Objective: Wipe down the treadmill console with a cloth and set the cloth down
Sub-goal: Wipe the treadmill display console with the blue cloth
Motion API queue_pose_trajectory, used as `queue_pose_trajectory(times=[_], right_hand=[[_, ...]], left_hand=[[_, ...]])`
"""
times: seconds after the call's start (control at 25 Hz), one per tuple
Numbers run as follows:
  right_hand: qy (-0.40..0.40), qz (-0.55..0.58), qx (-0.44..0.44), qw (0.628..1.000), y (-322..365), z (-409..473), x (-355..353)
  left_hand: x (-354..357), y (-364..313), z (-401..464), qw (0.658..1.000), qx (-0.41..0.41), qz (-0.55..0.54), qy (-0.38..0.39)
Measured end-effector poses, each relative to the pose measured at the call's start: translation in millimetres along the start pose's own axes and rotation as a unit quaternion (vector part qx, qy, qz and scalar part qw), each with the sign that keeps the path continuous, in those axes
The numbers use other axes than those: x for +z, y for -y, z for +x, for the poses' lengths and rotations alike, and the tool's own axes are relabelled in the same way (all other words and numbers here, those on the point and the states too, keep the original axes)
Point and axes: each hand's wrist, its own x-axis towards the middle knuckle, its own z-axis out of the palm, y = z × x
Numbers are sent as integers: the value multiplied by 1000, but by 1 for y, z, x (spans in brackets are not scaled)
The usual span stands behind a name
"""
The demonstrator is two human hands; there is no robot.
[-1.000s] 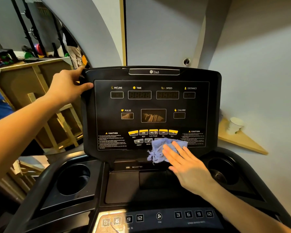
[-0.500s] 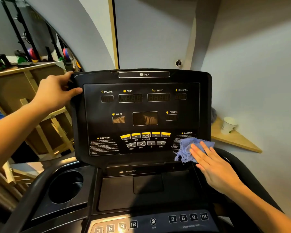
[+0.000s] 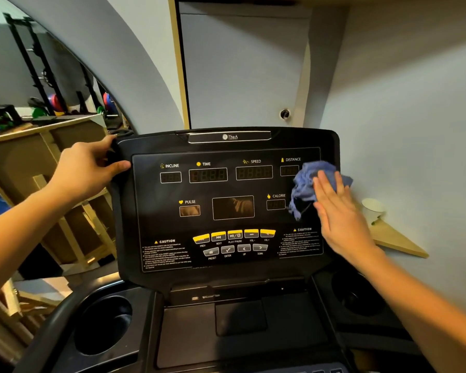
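Your right hand [image 3: 339, 211] lies flat and open on the right side of the console [image 3: 226, 211], with the fingers straight and close together. It presses the cloth [image 3: 307, 184] against the black panel. The cloth is blue and bunched up, and it sits under your fingertips and just left of them, up near the top right corner. Part of it covers the edge of the small DISTANCE window, and a loose bit hangs down beside the CALORIE word. You are not gripping the cloth; your palm and fingers only push on it. Your left hand [image 3: 86, 170] is curled around the top left edge of the console. Its thumb rests on the front of the panel and its fingers wrap behind, so it holds the console tight. Between your two hands are the number windows, and lower down is a row of yellow buttons [image 3: 234, 235]. Below your left hand is a round cup hole [image 3: 102, 327] in the black tray. Another cup hole [image 3: 355, 294] sits below your right arm. Just past your right hand, by the wall, a white paper cup [image 3: 371, 210] stands on a wooden shelf [image 3: 398, 242]. Far beyond your left hand is a wooden frame [image 3: 38, 162].
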Motion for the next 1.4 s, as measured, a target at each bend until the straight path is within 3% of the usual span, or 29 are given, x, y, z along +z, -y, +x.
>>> queue_pose_trajectory(times=[0.32, 0.6, 1.08, 1.4], right_hand=[[-46, 26, 112, 992, 47, 91, -13], [-72, 46, 111, 990, 135, 108, 3], [-48, 54, 17, 997, 274, 121, 32], [-18, 61, -54, 997, 326, 112, 46]], left_hand=[[0, 6, 6, 1000, 10, 0, 6], [0, 10, 11, 1000, 25, -2, 6], [1, 13, 12, 1000, 28, 6, 3], [0, 19, 12, 998, 61, 24, -11]])
